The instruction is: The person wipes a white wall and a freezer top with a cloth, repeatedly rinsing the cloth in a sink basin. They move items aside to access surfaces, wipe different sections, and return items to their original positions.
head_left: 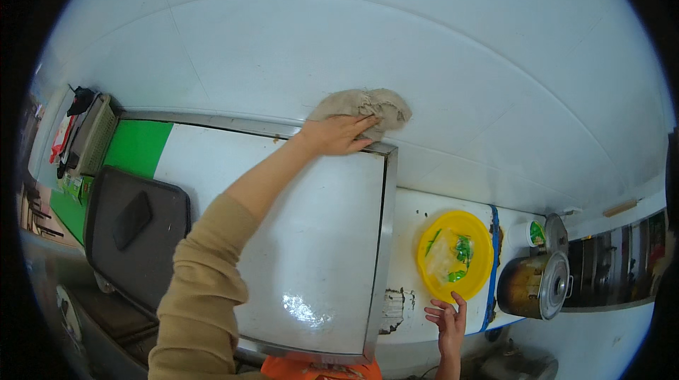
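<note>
A crumpled beige cloth (368, 102) lies against the white wall, just above the metal-edged rim of the white counter. My left hand (338, 134) holds it there, its fingers pressing into the folds; the tan-sleeved left arm crosses the counter. Lower down on the right, my right hand (449, 320) is raised with fingers apart and nothing in it. It is near the front rim of a yellow basin (483, 238), which has clear plastic and green-printed wrappers inside.
A black tray (170, 199) with a dark flat object (133, 221) on it stands at the left. Behind it is a beige basket (97, 141) of items. A stained lidded pot (520, 286) and a white-and-green tub (532, 233) stand right of the basin.
</note>
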### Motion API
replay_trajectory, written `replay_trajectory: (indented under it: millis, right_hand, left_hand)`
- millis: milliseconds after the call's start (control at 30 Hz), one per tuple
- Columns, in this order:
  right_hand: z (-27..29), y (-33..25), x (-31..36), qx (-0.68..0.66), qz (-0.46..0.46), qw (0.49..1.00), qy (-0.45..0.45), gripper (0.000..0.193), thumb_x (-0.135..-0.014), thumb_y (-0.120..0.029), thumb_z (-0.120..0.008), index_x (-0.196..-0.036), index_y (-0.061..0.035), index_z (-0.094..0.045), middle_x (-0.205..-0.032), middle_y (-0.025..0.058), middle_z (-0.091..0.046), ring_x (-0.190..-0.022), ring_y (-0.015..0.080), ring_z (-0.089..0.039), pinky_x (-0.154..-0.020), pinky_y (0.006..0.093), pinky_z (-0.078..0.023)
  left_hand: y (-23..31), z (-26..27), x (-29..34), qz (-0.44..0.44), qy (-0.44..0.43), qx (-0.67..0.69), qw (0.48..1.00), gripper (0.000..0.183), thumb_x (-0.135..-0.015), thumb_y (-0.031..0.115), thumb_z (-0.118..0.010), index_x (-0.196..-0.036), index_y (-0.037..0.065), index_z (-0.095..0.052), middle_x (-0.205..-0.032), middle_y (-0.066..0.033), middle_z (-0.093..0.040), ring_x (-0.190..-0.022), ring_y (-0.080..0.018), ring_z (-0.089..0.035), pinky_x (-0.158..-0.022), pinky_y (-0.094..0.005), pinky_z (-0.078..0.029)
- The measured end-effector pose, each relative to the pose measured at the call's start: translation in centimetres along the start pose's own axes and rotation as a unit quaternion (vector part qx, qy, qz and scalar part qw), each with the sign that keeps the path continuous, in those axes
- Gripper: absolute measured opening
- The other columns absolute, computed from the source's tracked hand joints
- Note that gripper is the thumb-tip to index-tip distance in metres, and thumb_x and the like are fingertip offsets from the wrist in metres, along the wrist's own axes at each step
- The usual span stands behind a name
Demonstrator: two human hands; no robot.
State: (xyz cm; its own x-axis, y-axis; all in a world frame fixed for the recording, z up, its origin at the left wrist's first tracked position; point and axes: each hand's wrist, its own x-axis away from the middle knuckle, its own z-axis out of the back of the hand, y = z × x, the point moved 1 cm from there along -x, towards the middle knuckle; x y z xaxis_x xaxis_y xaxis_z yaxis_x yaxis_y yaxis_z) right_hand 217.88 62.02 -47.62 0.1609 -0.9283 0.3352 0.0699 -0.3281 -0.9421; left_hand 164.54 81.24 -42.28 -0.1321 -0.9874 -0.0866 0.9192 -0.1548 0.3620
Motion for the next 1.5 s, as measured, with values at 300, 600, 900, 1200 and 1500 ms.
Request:
replay_trajectory:
  millis: [300, 600, 900, 1200, 1500]
  right_hand:
    - [3.4, 2.4, 2.7, -0.022, -0.023, 0.996, 0.078, 0.051, -0.110, -0.026, -0.054, -0.153, -0.0092, -0.033, -0.124, 0.0251, -0.067, -0.101, 0.0334, -0.073, -0.086, 0.0410, -0.061]
    - [2.3, 2.1, 4.0, -0.043, -0.016, 0.995, 0.091, 0.051, -0.110, -0.029, -0.053, -0.153, -0.0072, -0.035, -0.123, 0.0246, -0.067, -0.100, 0.0323, -0.074, -0.085, 0.0395, -0.061]
    - [5.1, 3.2, 8.2, -0.081, -0.025, 0.980, 0.178, 0.052, -0.110, -0.027, -0.053, -0.153, -0.0047, -0.033, -0.122, 0.0248, -0.067, -0.100, 0.0316, -0.073, -0.085, 0.0396, -0.060]
    - [12.8, 4.8, 4.2, -0.080, -0.015, 0.987, 0.139, 0.050, -0.112, -0.029, -0.052, -0.154, -0.0062, -0.036, -0.122, 0.0223, -0.068, -0.101, 0.0288, -0.074, -0.083, 0.0378, -0.062]
    - [22.6, 2.0, 1.1, -0.081, -0.013, 0.990, 0.118, 0.057, -0.110, -0.032, -0.056, -0.154, -0.0049, -0.032, -0.123, 0.0256, -0.067, -0.103, 0.0329, -0.073, -0.087, 0.0417, -0.061]
  left_hand:
    - [-15.9, 14.5, 14.5, 0.029, 0.489, -0.378, 0.785, 0.067, -0.094, 0.040, -0.069, -0.142, -0.005, -0.055, -0.153, -0.0327, -0.043, -0.141, -0.0526, -0.044, -0.115, -0.0550, -0.040]
    - [2.8, 1.1, -5.0, -0.304, 0.019, -0.171, 0.937, 0.053, -0.111, 0.022, -0.041, -0.163, 0.033, -0.038, -0.169, -0.0003, -0.035, -0.154, -0.0231, -0.037, -0.129, -0.0456, -0.029]
    - [16.0, 16.7, -14.8, -0.251, 0.216, -0.265, 0.906, 0.049, -0.109, 0.011, -0.041, -0.157, 0.017, -0.042, -0.167, -0.0175, -0.034, -0.156, -0.0315, -0.033, -0.129, -0.0492, -0.029]
    - [16.4, -4.1, -12.1, -0.346, 0.055, -0.580, 0.736, 0.057, -0.107, 0.035, -0.045, -0.162, 0.018, -0.042, -0.170, -0.0053, -0.034, -0.156, -0.0270, -0.031, -0.132, -0.0490, -0.016]
    - [24.4, 15.5, -17.6, -0.089, 0.203, -0.319, 0.922, 0.045, -0.113, 0.029, -0.042, -0.157, 0.019, -0.045, -0.163, -0.0139, -0.040, -0.150, -0.0320, -0.039, -0.124, -0.0508, -0.032]
